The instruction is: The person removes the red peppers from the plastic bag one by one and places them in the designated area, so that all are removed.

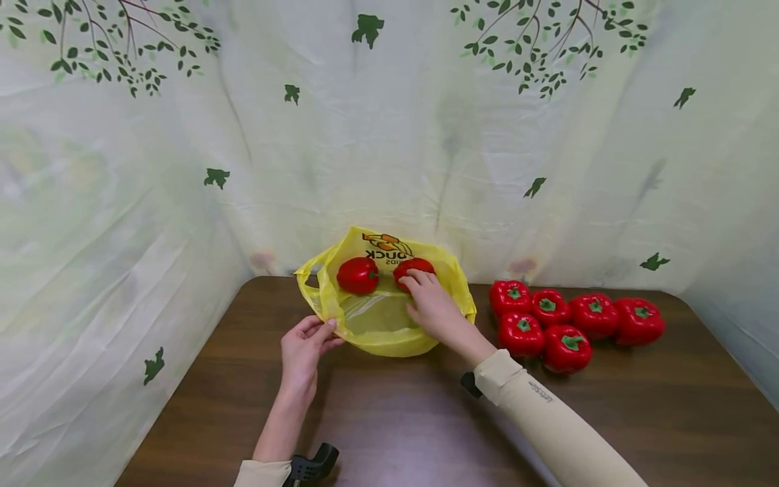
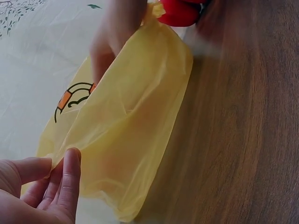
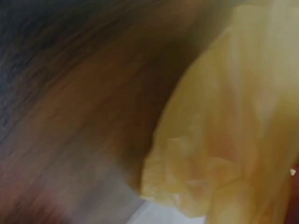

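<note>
A yellow plastic bag [image 1: 389, 341] with printed lettering stands with its mouth spread toward me. Inside it a red bell pepper [image 1: 358, 276] lies at the left. My left hand [image 1: 303, 348] pinches the bag's near left rim between thumb and fingers, as the left wrist view also shows. Reaching in over the right side of the mouth, my right hand [image 1: 433, 304] holds a second red bell pepper [image 1: 415, 269], its fingers over the front of it. In the right wrist view the blurred yellow bag [image 3: 224, 121] fills the right side, and the right hand is hidden.
Several more red bell peppers [image 1: 566, 348] sit grouped on the brown wooden table [image 1: 395, 419], to the right of the bag. A pale curtain [image 1: 377, 135] with leaf prints hangs right behind the table's back edge.
</note>
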`<state>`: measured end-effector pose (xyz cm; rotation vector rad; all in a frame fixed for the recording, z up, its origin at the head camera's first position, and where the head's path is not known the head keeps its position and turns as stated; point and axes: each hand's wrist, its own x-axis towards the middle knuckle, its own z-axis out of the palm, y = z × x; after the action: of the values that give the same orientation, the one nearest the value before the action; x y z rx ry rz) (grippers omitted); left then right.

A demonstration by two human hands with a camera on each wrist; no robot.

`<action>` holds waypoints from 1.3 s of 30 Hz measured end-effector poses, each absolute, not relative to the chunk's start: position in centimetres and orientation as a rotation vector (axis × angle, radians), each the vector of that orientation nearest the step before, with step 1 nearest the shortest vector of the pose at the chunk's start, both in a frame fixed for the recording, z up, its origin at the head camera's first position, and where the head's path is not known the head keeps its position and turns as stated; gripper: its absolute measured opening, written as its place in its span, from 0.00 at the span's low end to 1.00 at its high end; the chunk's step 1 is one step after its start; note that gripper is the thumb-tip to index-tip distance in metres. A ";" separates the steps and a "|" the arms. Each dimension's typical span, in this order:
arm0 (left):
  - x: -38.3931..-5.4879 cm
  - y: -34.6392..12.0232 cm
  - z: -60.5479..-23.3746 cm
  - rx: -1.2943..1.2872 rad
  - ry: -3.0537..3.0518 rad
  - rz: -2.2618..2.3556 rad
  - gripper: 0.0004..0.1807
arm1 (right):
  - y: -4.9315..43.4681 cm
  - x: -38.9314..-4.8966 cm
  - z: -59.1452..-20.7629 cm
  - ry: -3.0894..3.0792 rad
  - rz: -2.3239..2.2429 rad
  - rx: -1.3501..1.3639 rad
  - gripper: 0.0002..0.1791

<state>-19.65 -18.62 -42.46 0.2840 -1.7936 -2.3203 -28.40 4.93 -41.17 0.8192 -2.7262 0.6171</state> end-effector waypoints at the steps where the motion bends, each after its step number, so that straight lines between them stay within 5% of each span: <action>1: -19.6 -18.6 -42.5 0.282 -1.791 -2.323 0.14 | 4.9 -28.7 -41.5 -2.727 0.588 0.815 0.27; 10: -19.7 -18.5 -42.6 0.291 -1.763 -2.340 0.13 | 5.1 -30.7 -43.0 -2.693 0.535 0.751 0.28; 29: -19.8 -18.4 -42.7 0.308 -1.809 -2.325 0.14 | 3.4 -29.5 -43.4 -2.551 0.577 1.003 0.22; 39: -19.8 -18.3 -42.8 0.292 -1.798 -2.341 0.14 | 3.1 -31.0 -44.2 -2.601 0.475 0.868 0.36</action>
<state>-19.75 -18.34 -42.78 0.2920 -1.7977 -2.3408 -31.04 3.08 -44.24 0.8682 -2.6009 0.4749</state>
